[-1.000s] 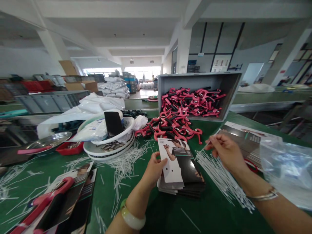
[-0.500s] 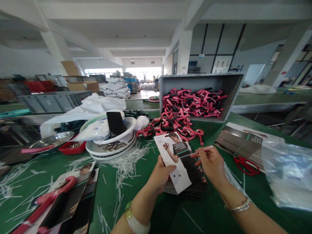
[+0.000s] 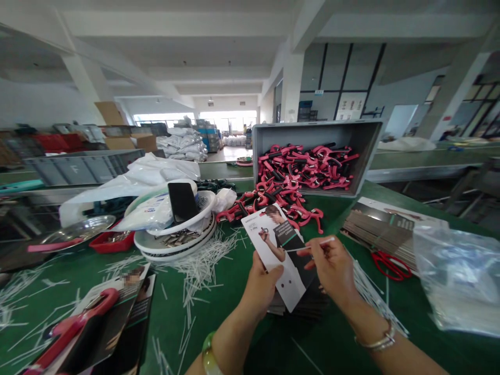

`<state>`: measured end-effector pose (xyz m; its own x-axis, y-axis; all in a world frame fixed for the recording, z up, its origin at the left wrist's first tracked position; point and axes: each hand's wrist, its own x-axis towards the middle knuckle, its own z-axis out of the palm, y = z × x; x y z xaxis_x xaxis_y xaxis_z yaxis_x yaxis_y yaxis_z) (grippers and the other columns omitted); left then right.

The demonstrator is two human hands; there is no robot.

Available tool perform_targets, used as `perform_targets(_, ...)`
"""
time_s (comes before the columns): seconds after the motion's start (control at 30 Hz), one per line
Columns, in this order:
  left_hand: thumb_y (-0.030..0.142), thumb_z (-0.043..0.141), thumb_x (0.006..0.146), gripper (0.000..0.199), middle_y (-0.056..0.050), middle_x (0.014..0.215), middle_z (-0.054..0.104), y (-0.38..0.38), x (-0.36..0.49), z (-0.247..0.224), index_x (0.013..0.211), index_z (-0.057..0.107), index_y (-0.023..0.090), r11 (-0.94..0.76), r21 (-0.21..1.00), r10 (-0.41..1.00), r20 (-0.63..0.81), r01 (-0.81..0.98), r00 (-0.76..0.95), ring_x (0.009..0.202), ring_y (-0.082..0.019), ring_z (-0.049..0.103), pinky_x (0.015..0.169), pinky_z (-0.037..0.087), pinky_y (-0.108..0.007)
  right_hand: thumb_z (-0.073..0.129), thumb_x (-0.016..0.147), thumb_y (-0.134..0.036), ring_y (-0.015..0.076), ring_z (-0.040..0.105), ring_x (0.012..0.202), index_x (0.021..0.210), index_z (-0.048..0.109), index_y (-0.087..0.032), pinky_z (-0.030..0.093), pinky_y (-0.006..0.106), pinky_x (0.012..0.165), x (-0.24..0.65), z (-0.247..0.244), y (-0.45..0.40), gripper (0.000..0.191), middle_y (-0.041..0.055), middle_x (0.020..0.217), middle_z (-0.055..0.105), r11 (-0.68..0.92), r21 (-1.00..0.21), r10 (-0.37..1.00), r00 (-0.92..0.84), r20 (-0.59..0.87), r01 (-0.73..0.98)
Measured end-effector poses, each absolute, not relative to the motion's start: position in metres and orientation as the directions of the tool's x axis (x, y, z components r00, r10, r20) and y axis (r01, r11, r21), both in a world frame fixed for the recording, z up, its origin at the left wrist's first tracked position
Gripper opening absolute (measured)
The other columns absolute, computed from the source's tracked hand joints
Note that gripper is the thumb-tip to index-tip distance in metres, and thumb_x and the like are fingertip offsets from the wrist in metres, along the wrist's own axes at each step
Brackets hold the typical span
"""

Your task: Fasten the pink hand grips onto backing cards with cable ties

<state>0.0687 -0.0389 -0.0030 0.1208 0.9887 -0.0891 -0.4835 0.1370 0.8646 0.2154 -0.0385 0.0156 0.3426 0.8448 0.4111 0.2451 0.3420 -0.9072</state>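
Note:
My left hand [image 3: 260, 289] grips a printed product card [image 3: 291, 281] by its lower left edge, thumb on the front. The card is tilted over a stack of dark cards [image 3: 299, 307]. In my right hand [image 3: 334, 265] a thin white strip [image 3: 308, 246] is pinched between thumb and fingers, its far end at the middle of the card. Beyond the hands lie pink and black hand grips [image 3: 281, 195], spilling from a grey crate [image 3: 365, 161] on its side.
White basins [image 3: 175, 250] with metal parts and a black phone [image 3: 183, 202] stand left of centre. Loose white strips [image 3: 203, 260] litter the green table. Carded pink grips [image 3: 82, 323] lie front left. At right are bundled cards [image 3: 390, 229], red scissors [image 3: 391, 265] and a plastic bag [image 3: 464, 281].
The view has shifted slightly. The card now stands a little more upright in my left hand, and the strip in my right hand reaches further across toward its middle.

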Motion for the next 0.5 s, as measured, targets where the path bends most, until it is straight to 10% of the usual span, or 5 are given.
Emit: perform_targets(0.5, 0.013, 0.074, 0.054, 0.047, -0.002, 0.077, 0.067, -0.043, 0.071, 0.0, 0.098, 0.057, 0.016, 0.169, 0.856, 0.985, -0.133, -0.489, 0.109, 0.068, -0.017, 0.061, 0.067, 0.045, -0.027, 0.054, 0.083, -0.04, 0.0141, 0.059, 0.06, 0.072, 0.05, -0.02, 0.05, 0.026, 0.052, 0.208, -0.009, -0.043, 0.023, 0.0034, 0.076, 0.062, 0.353, -0.877, 0.908, 0.107, 0.405, 0.326)
